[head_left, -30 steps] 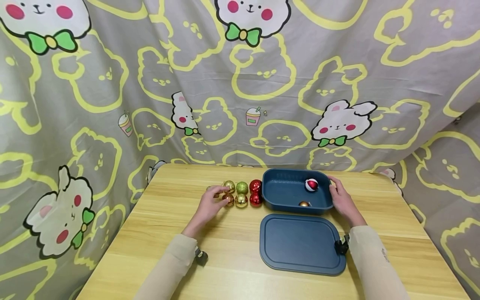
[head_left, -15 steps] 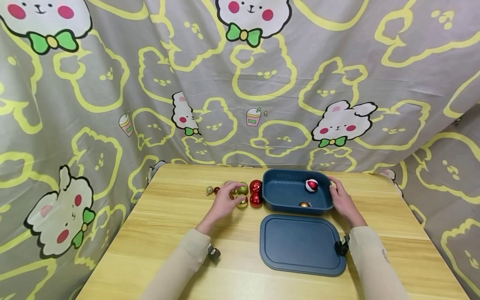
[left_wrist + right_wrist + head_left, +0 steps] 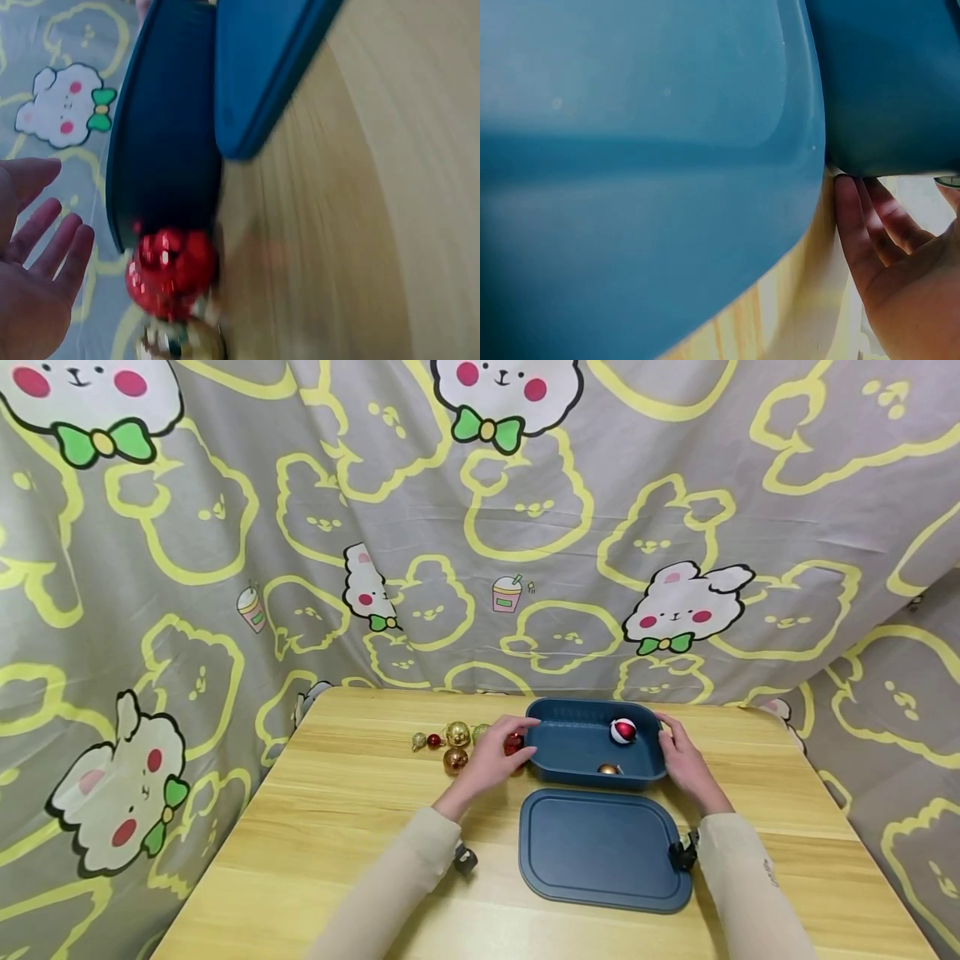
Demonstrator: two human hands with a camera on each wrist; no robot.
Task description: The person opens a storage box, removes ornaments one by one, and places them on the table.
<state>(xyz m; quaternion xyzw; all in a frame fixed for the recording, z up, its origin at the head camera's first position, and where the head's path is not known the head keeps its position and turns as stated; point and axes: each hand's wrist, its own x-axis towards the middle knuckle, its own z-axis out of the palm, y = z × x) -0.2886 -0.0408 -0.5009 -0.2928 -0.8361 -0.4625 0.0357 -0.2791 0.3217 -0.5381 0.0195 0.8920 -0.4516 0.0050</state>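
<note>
The blue box (image 3: 577, 745) stands on the far middle part of the wooden table (image 3: 337, 827), with its open side up. Inside it lie a red and white ball (image 3: 623, 731) and a small gold ball (image 3: 608, 768). The right hand (image 3: 681, 758) rests against the right wall of the box; in the right wrist view its fingers (image 3: 862, 225) lie straight and together along this wall. The left hand (image 3: 497, 754) is over the red balls (image 3: 513, 743), just beside the left wall of the box. In the left wrist view its fingers (image 3: 52, 240) are straight and a little apart and hold nothing. Left of this hand stand two bigger gold balls (image 3: 456, 747), a green ball (image 3: 480, 731) partly hidden behind the hand, and further left a tiny red ball (image 3: 433, 741) and a tiny gold one (image 3: 418, 742). The flat blue lid (image 3: 600, 847) lies on the table just in front of the box. Behind the table hangs a grey cloth with bunnies (image 3: 480, 527).
</note>
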